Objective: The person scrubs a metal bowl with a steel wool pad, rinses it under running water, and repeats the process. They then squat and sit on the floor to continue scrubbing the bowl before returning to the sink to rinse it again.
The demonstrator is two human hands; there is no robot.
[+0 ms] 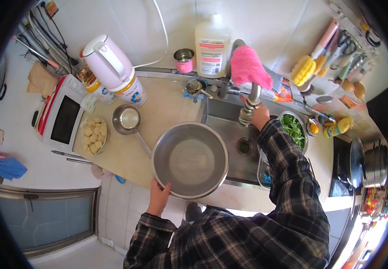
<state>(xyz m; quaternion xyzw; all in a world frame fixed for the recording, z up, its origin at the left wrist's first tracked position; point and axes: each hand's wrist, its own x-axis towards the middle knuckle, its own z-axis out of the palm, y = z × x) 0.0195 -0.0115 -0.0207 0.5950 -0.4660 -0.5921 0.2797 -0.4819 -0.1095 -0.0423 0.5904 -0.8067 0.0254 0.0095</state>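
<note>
My left hand [161,196] grips the near-left rim of a wide stainless steel basin [190,159], thumb over the edge. The basin's bare bottom shows. It is over the counter's front edge and the left side of the sink [222,112]. My right hand [260,116] reaches behind the spout of the faucet [246,112]; the spout partly hides its fingers, so their grip is unclear. A pink cloth [249,67] drapes over the faucet's bend. Left of the basin rests a long-handled metal saucepan [126,119], its handle end meeting or passing behind the basin.
A bowl of pale dough pieces [94,136] stands left, near a microwave oven [64,116] and an electric kettle [108,62]. Behind are a pink cup [184,60] and a large bottle [212,47]. Leafy greens [293,129] fill a bowl right of the sink.
</note>
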